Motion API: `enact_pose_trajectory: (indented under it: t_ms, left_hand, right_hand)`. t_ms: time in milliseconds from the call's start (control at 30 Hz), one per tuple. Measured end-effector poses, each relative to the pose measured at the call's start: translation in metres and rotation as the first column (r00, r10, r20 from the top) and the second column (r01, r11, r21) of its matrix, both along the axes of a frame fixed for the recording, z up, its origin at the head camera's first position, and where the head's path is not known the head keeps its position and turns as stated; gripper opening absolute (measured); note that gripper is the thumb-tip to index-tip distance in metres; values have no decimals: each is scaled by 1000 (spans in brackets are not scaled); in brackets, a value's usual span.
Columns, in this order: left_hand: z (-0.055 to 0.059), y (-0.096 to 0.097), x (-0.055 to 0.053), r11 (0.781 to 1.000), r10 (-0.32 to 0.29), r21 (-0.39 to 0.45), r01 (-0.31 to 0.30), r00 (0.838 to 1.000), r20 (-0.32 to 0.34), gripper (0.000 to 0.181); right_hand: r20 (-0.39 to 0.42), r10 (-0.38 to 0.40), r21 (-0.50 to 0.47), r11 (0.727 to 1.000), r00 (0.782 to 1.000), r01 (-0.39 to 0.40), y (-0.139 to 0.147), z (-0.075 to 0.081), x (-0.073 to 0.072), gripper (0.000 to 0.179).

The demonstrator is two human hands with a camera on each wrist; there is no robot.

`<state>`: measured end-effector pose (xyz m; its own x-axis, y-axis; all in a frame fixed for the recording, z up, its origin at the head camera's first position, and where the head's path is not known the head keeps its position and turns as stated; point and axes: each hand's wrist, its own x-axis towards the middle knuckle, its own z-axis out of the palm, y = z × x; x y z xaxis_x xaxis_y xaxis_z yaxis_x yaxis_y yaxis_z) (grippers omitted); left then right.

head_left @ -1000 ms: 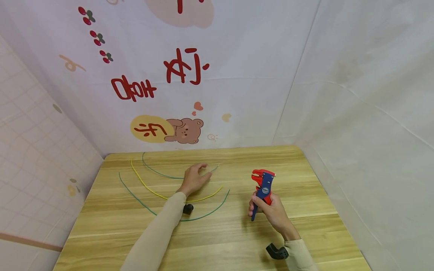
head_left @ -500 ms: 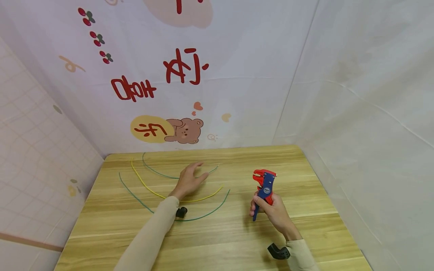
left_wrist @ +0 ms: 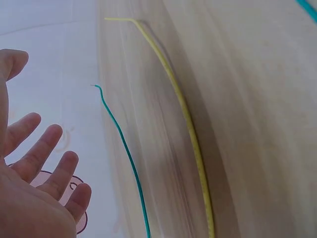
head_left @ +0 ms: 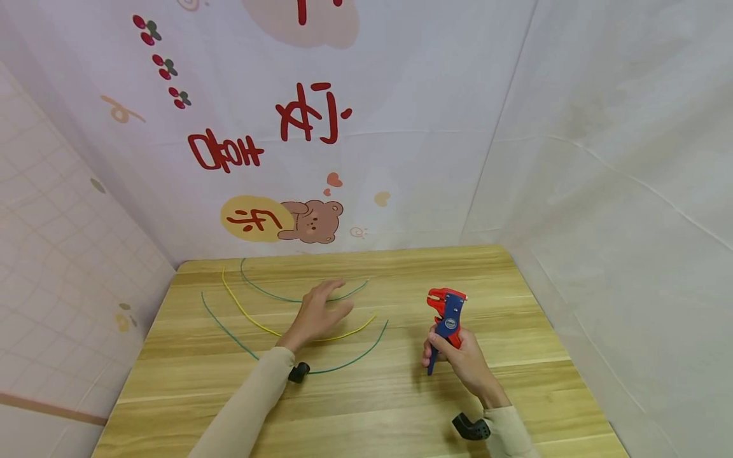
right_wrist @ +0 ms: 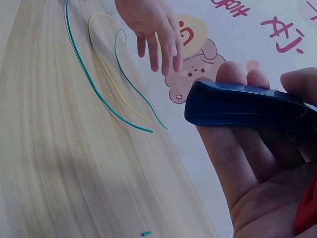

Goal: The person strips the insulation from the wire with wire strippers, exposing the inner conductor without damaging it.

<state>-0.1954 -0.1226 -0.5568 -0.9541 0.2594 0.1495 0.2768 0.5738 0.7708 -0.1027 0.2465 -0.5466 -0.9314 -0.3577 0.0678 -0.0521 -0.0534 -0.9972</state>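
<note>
My left hand (head_left: 315, 316) hovers over the wires, fingers spread and loosely bent, holding nothing. In the left wrist view its fingers (left_wrist: 43, 151) are apart from every wire. Beneath and beyond it curves the far green wire (head_left: 269, 294), which has a thin pale tip in the left wrist view. The yellow wire (head_left: 246, 315) runs partly hidden under that hand, and the near green wire (head_left: 361, 359) passes partly behind the forearm. My right hand (head_left: 466, 362) grips the handles of a red and blue wire stripper (head_left: 450, 312), its head pointing away from me.
All three wires lie on a wooden table (head_left: 366, 413). A short green scrap (right_wrist: 146, 233) lies on the table in the right wrist view. White printed cloth walls (head_left: 412, 159) enclose the back and sides. Black wrist mounts (head_left: 471, 426) stick out near both sleeves.
My left hand has drawn back from the far green wire, toward me and to the left. The right hand with the wire stripper has barely shifted, and the wires lie as before.
</note>
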Motion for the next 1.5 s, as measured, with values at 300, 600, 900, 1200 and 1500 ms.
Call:
enact_pose_trajectory:
  t_ms: [300,600,900,1200,1500]
  left_hand:
    - [1,-7,15,999,-10,-30,10,1000,1,65]
    - [-1,-11,31,998,-28,-60,25,998,-61,65]
    - [-10,-13,49,996,-47,-82,41,996,-73,69]
    - [-19,-13,60,992,-79,-105,73,995,-57,71]
    - [-22,-15,65,987,-105,-126,99,993,-44,65]
  right_hand:
    - [17,-15,12,1000,1000,15,0,-4,2,14]
    - [23,-15,12,1000,1000,15,-1,-5,4,16]
    - [29,0,0,1000,1000,0,-1,-7,5,15]
    - [14,3,-3,1000,1000,-3,-2,-9,6,13]
    - [6,5,0,1000,1000,-5,-3,-8,6,15]
